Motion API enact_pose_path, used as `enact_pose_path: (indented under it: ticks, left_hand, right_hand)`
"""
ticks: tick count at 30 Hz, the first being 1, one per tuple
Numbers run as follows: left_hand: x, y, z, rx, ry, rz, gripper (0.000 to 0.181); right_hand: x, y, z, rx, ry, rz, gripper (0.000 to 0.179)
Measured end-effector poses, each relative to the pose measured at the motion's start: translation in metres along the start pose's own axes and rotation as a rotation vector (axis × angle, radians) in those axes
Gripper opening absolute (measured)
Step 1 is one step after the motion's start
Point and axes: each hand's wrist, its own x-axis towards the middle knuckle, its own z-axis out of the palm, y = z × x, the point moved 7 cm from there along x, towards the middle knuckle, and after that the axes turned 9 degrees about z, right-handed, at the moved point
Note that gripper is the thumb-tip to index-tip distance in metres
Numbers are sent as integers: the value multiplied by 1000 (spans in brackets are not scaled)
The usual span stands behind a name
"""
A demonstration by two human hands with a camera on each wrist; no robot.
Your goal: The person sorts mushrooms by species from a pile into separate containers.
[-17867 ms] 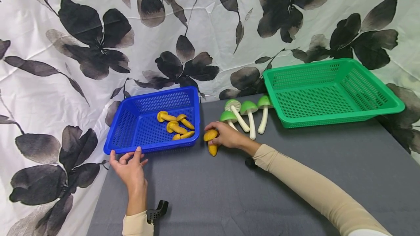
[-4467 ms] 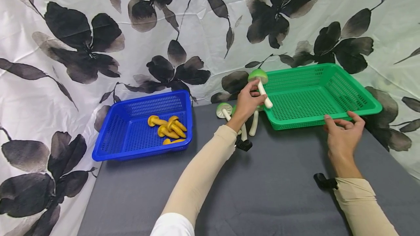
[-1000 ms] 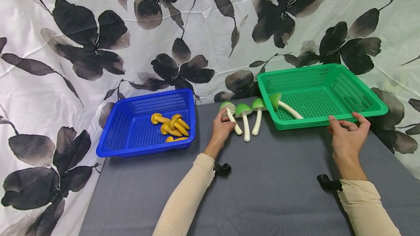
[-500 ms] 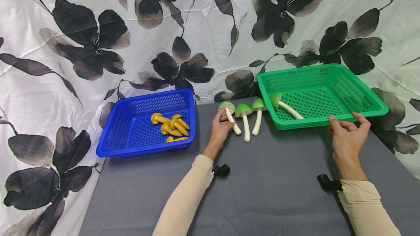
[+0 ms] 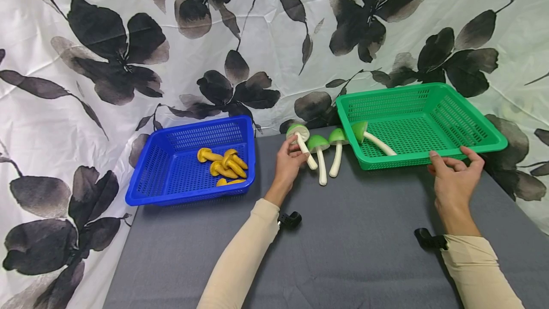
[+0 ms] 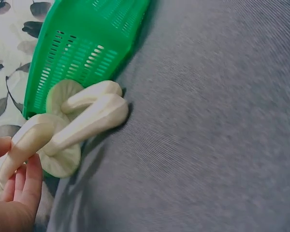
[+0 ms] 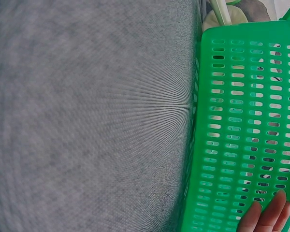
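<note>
My left hand point(image 5: 288, 166) pinches the white stem of a green-capped toy mushroom point(image 5: 306, 154); in the left wrist view that stem point(image 6: 31, 140) lies between thumb and fingers. Just right of it, two more green-capped mushrooms point(image 5: 321, 163) lie on the grey cloth, stems toward me. Another green-capped mushroom point(image 5: 377, 144) lies inside the green basket point(image 5: 493, 142), by its left wall. My right hand point(image 5: 456, 182) grips the front rim of this basket, and in the right wrist view fingertips point(image 7: 275, 210) touch its slotted outer wall. The right thumb is hidden there.
A blue basket point(image 5: 146, 175) with several yellow mushrooms point(image 5: 229, 164) stands at the left. Behind the grey-covered table point(image 5: 343, 252) hangs a white curtain point(image 5: 283, 42) with dark flowers. A black wrist camera point(image 5: 290, 220) sits on the left wrist.
Over the last half second, my left hand has raised its mushroom slightly. Since the 4.5-second-old frame, one green-capped mushroom has gone into the green basket. The right hand stays on the rim.
</note>
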Motion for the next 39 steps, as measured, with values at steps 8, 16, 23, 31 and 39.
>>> enact_pose_path:
  ticks: [8, 16, 23, 31, 39]
  left_hand:
    - [6, 15, 12, -32, -32, 31, 64]
    - [11, 32, 27, -75, -62, 55, 63]
    - [18, 48, 46, -69, -99, 81, 62]
    - [20, 63, 70, -80, -154, 89, 61]
    - [23, 68, 86, -80, -177, 90, 62]
  right_hand:
    - [1, 1, 0, 5, -1, -2, 75]
    - [2, 2, 0, -8, -3, 9, 77]
    - [2, 1, 0, -13, -7, 7, 76]
    - [2, -1, -1, 8, -7, 8, 74]
    - [-2, -3, 1, -3, -16, -3, 75]
